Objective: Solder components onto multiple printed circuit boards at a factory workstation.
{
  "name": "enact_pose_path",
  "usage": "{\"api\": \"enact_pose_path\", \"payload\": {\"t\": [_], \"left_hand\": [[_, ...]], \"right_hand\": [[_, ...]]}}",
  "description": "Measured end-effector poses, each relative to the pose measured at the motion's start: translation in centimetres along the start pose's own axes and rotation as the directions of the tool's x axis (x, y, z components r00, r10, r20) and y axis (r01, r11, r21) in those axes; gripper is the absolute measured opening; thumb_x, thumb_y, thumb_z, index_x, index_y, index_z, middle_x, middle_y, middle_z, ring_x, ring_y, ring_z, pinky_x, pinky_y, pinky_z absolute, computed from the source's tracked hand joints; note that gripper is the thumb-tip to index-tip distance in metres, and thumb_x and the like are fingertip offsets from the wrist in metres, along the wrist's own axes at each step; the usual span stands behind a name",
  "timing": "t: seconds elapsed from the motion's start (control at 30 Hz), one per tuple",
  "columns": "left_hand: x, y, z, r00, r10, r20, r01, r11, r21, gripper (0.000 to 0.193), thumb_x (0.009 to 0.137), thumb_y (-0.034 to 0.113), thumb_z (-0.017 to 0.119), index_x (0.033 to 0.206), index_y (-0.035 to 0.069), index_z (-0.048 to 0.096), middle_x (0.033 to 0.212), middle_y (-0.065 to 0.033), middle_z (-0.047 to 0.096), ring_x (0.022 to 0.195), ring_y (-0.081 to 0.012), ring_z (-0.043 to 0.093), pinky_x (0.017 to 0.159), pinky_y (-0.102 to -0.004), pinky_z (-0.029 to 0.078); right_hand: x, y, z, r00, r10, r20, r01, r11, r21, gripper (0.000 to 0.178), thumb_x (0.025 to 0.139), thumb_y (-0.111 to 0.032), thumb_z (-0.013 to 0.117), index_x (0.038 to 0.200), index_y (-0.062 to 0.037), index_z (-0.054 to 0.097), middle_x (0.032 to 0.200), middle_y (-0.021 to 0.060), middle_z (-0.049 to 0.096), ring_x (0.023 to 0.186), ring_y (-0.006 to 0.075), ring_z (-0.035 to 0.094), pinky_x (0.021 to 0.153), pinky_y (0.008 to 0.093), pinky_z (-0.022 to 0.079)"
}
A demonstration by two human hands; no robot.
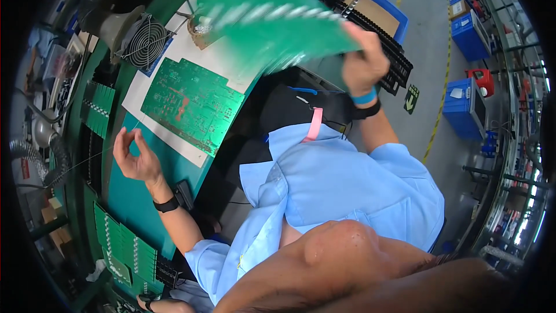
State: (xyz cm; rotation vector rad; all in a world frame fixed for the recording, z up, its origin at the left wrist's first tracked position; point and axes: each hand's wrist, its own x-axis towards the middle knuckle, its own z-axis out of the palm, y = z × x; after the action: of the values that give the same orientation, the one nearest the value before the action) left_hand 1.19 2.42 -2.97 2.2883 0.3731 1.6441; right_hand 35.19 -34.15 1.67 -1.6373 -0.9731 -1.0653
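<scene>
Head view: right grip point(366, 62) holds raised board point(278, 30) by one edge, across bench edge point(197, 179) (left grip point(140, 162) pinches wire point(92, 157)).

Single head view: left fisheye of head-worn pair, upright, facing steeply down. Wearer's blue shirt point(353, 185) close, large at lower centre. Tabletop point(142, 197) slants up through left half, mid-range. Left hand point(136, 156) and right hand point(364, 64) both in frame. Grey floor point(420, 110) farther off, right. Straight edges bend toward black rim; far-right strip squeezed, probably racks point(524, 185).
</scene>
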Motion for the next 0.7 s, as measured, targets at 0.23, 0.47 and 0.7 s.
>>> {"api": "enact_pose_path", "payload": {"t": [0.23, 0.47, 0.7], "left_hand": [[-0.8, -0.7, 0.0, 0.973, -0.23, 0.002, 0.23, 0.973, 0.033, 0.027, 0.097, -0.004, 0.071, 0.123, -0.005, 0.063, 0.11, -0.0154, 0.072, 0.088, -0.0178, 0.071, 0.079, -0.03, 0.06], [-0.9, -1.0, -0.2, 0.957, -0.289, 0.02, 0.287, 0.955, 0.076, 0.021, 0.098, -0.001, 0.071, 0.118, -0.005, 0.066, 0.104, -0.0142, 0.073, 0.084, -0.0165, 0.069, 0.075, -0.0275, 0.058], [-1.2, -0.6, -0.5, 0.944, -0.328, 0.017, 0.325, 0.941, 0.095, 0.02, 0.099, -0.001, 0.07, 0.118, -0.005, 0.066, 0.102, -0.0137, 0.072, 0.082, -0.0163, 0.068, 0.075, -0.028, 0.057]], "right_hand": [[-4.6, 11.4, -7.0, 0.773, 0.621, -0.129, -0.624, 0.781, 0.022, 0.016, 0.103, -0.012, 0.066, 0.111, 0.0004, 0.072, 0.081, 0.0066, 0.075, 0.063, 0.009, 0.068, 0.056, 0.0265, 0.053], [-8.8, 20.4, -3.0, 0.598, 0.801, -0.021, -0.769, 0.567, -0.294, 0.026, 0.102, -0.022, 0.065, 0.107, 0.0028, 0.07, 0.071, 0.0081, 0.073, 0.056, 0.0136, 0.069, 0.053, 0.0307, 0.056], [-10.8, 25.6, 1.1, 0.595, 0.803, -0.037, -0.76, 0.548, -0.349, 0.023, 0.1, -0.02, 0.063, 0.103, 0.0022, 0.071, 0.067, 0.0098, 0.072, 0.056, 0.0179, 0.072, 0.053, 0.0336, 0.058]]}}
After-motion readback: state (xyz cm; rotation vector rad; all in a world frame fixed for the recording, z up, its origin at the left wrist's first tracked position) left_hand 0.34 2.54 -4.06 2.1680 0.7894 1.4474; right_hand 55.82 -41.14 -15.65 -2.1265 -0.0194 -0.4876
